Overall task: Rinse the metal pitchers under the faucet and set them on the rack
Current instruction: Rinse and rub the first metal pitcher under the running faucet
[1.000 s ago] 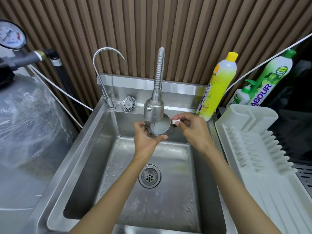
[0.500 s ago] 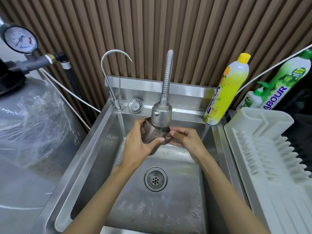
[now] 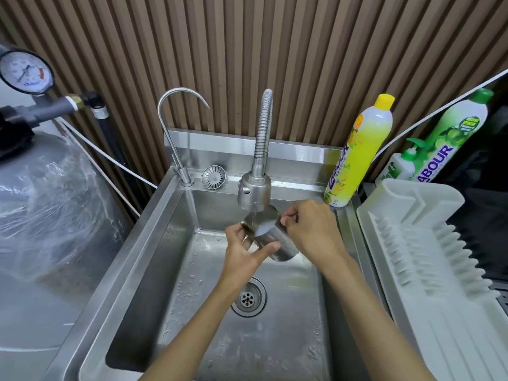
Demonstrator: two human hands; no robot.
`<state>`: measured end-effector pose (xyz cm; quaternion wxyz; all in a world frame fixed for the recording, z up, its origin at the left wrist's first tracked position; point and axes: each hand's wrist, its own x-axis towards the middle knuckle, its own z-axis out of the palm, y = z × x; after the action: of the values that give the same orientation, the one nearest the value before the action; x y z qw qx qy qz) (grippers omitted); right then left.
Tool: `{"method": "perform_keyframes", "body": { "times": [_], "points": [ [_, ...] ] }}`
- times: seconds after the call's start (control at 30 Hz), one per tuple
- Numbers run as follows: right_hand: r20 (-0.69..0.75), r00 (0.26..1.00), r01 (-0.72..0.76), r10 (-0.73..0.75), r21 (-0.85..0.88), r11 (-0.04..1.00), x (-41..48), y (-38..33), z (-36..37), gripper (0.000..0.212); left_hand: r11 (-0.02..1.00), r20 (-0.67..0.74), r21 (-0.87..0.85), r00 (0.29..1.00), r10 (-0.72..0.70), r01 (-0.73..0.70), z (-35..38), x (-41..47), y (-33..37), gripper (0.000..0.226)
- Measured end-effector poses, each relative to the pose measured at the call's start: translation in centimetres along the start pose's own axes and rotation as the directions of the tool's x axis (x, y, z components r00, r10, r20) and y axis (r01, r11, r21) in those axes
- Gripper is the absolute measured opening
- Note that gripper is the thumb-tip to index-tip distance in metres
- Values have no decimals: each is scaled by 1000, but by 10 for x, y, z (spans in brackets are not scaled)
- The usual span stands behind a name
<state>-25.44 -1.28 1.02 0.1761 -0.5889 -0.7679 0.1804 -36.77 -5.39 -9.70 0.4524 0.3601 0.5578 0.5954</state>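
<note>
A small metal pitcher (image 3: pixel 270 234) is tilted under the spray head of the flexible faucet (image 3: pixel 254 192), its mouth turned up toward the nozzle, with water running into it. My left hand (image 3: pixel 244 250) cups its body from the left and below. My right hand (image 3: pixel 310 228) pinches its handle on the right side. Both hands are above the steel sink (image 3: pixel 176 270). The white plastic rack (image 3: pixel 428 259) lies to the right of the sink and holds nothing.
A thin gooseneck tap (image 3: pixel 176 133) and a loose strainer (image 3: pixel 214 176) are on the sink's back ledge. A yellow soap bottle (image 3: pixel 360 152), a green bottle (image 3: pixel 450 133) and a pump bottle (image 3: pixel 400 167) stand at the back right. A wrapped tank (image 3: pixel 41 204) with a gauge is left.
The pitcher has been turned in my hands, from upright against the nozzle to tilted with its base toward me. My right hand moved up onto its handle.
</note>
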Motion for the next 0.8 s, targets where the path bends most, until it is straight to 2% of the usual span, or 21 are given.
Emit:
{"method": "perform_keyframes", "body": {
  "times": [0.07,0.17,0.3,0.37,0.4,0.47,0.5,0.53,0.63,0.8],
  "points": [
    [-36,999,8,-6,60,998,-1,1,-1,16,998,-35,-13,998,58,-58,5,9,1,67],
    [-61,998,-18,35,256,967,1,10,1,15,989,-80,5,985,150,-150,6,18,9,73],
    [7,998,-49,55,571,819,7,22,13,20,948,-182,140,934,308,-285,3,19,22,78],
    [97,994,-107,53,724,681,8,26,21,19,897,-201,253,887,416,-363,-1,17,27,79],
    [158,986,-158,50,808,568,9,28,26,18,868,-182,308,871,457,-391,-4,15,29,79],
    [264,964,-262,35,913,312,9,32,38,19,813,-88,395,863,497,-428,-14,12,35,78],
    [293,956,-291,26,926,242,10,33,44,20,787,-34,437,866,499,-436,-19,10,38,75],
    [311,950,-307,21,924,226,9,33,50,22,767,3,476,873,487,-430,-24,9,39,74],
    [343,939,-332,9,900,281,5,32,60,22,752,24,548,906,423,-366,-38,4,43,76],
    [341,937,-341,74,849,403,-7,33,61,18,827,22,486,950,311,-282,-45,-9,43,72]
  ]
}}
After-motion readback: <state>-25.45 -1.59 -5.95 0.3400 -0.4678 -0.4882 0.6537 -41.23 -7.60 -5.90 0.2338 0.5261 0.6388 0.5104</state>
